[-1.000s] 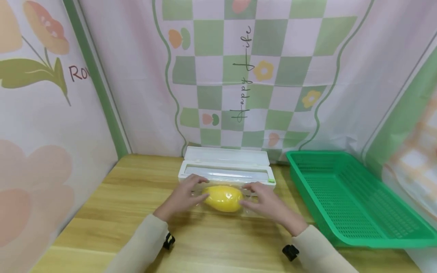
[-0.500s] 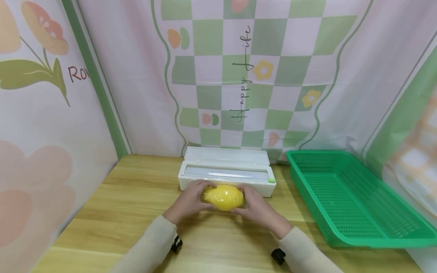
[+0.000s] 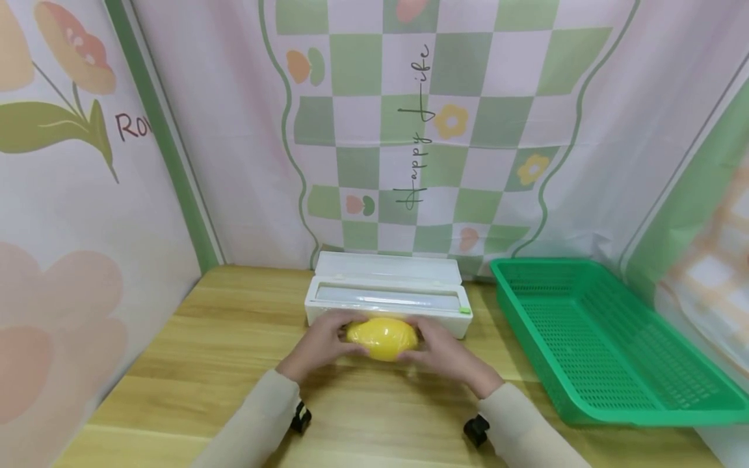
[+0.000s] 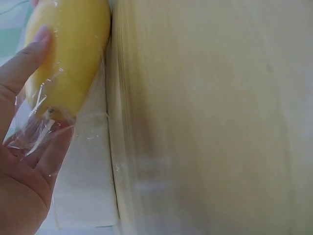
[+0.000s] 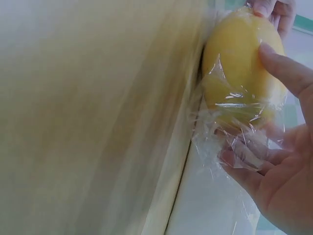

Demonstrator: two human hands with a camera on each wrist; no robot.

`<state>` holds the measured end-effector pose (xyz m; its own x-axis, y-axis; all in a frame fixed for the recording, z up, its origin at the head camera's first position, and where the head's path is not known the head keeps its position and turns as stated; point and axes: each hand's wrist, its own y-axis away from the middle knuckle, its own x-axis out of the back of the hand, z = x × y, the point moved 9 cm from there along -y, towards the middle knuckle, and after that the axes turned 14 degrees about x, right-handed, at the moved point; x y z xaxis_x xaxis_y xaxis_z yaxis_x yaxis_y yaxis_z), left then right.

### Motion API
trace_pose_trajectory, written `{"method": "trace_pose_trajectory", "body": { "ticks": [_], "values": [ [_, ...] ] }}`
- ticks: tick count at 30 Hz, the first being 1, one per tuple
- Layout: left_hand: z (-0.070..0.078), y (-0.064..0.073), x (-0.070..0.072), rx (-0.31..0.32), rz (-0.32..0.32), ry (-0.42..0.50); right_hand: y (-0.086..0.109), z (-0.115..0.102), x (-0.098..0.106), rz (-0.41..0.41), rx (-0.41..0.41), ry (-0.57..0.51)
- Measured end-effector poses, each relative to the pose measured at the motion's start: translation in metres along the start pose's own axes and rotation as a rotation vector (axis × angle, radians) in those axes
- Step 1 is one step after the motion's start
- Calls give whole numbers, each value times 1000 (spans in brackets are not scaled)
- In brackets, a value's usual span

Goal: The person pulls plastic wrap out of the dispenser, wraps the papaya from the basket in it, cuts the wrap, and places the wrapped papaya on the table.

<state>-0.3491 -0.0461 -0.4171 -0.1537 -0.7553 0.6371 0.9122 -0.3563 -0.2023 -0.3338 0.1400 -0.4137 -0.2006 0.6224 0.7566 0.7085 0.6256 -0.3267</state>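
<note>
A yellow mango (image 3: 383,338), with clear cling film (image 5: 234,105) over it, is between my two hands in front of the white cling film dispenser (image 3: 392,312). My left hand (image 3: 324,344) grips its left end; the thumb lies on the fruit in the left wrist view, and the fingers are under loose, crinkled film. The right end is held by my right hand (image 3: 445,351), whose thumb presses the skin in the right wrist view. Film gathers in creases at both ends of the mango (image 4: 73,58). Part of the fingers is hidden behind the fruit.
The dispenser's lid (image 3: 389,268) stands raised at the back, and a green slider (image 3: 465,310) sits at its right end. A green plastic basket (image 3: 562,383) stands on the right of the wooden table (image 3: 199,364). Printed curtains (image 3: 246,162) hang behind.
Both hands have moved inward from the mango's sides and now grip its ends. The film spread around it is drawn in close. Over the last half second little has moved.
</note>
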Motion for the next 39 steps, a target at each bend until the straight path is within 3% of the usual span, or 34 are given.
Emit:
{"method": "trace_pose_trajectory", "body": {
  "ticks": [8,11,20,25,28,33,39],
  "values": [
    [-4,-3,-1,18,-46,62,-3,6,0,-46,-35,-56],
    [-7,-3,-1,54,-62,71,-5,8,1,-65,-32,-52],
    [-27,-5,-7,153,-102,32,-10,10,0,-154,-55,-65],
    [-25,-6,-8,161,-125,44,-8,11,1,-198,-74,-107],
    [-23,-5,-10,162,-164,40,-4,12,-1,-243,-95,-157],
    [-25,4,-15,247,-278,40,9,16,-5,-332,-192,-207],
    [-22,13,-18,282,-384,46,22,20,-5,-395,-265,-185]
  ]
}}
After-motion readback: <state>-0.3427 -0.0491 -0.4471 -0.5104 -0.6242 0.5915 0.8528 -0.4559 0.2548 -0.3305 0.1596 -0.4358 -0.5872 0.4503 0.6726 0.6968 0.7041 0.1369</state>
